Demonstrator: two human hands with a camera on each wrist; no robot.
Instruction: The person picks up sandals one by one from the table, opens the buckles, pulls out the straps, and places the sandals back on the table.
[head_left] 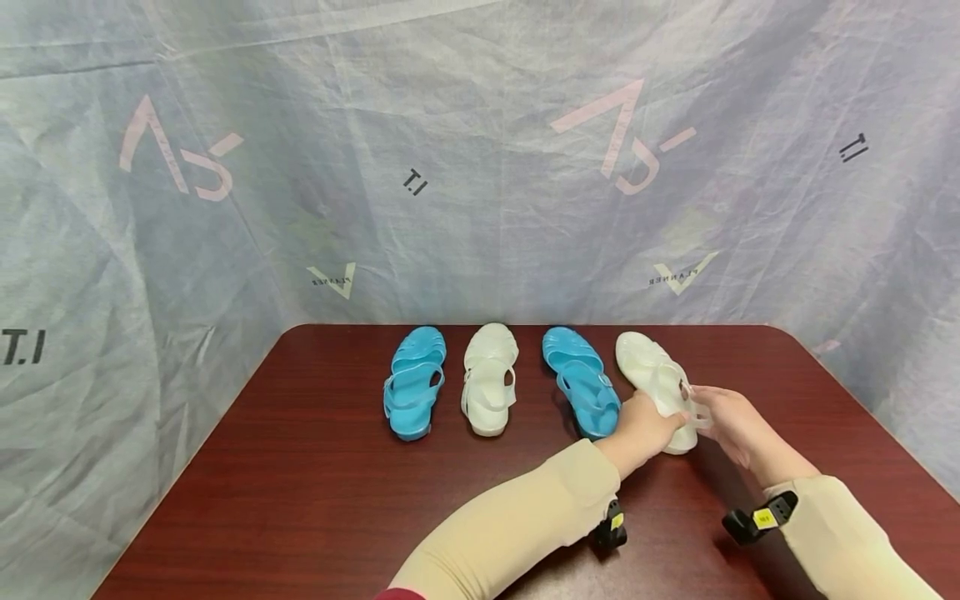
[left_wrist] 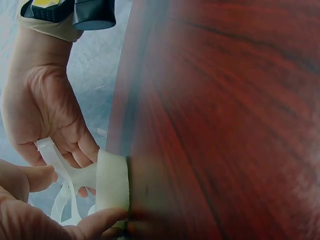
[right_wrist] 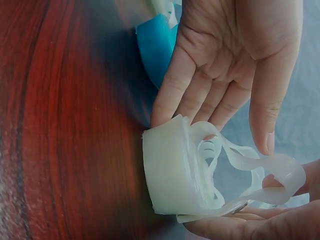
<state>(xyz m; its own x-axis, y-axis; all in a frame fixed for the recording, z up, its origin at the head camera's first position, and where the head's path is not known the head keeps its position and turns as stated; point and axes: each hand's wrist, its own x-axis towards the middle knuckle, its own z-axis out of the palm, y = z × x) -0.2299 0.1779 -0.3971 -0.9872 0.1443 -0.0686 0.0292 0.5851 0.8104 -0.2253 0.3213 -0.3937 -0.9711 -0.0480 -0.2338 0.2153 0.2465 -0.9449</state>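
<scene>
At the right end of the row lies a white sandal, its heel toward me and its back strap standing up in a loop. My left hand holds it from the left; the fingers lie along the side of the sole and the thumb touches the strap. From the other side my right hand holds the sandal by the strap and buckle area, with the thumb partly seen behind the strap in the right wrist view. A blue sandal lies just left of my left hand.
Farther left lie another white sandal and another blue sandal, toes toward the back edge. All are on a dark red-brown wooden table. A pale printed cloth hangs behind the table and along its sides.
</scene>
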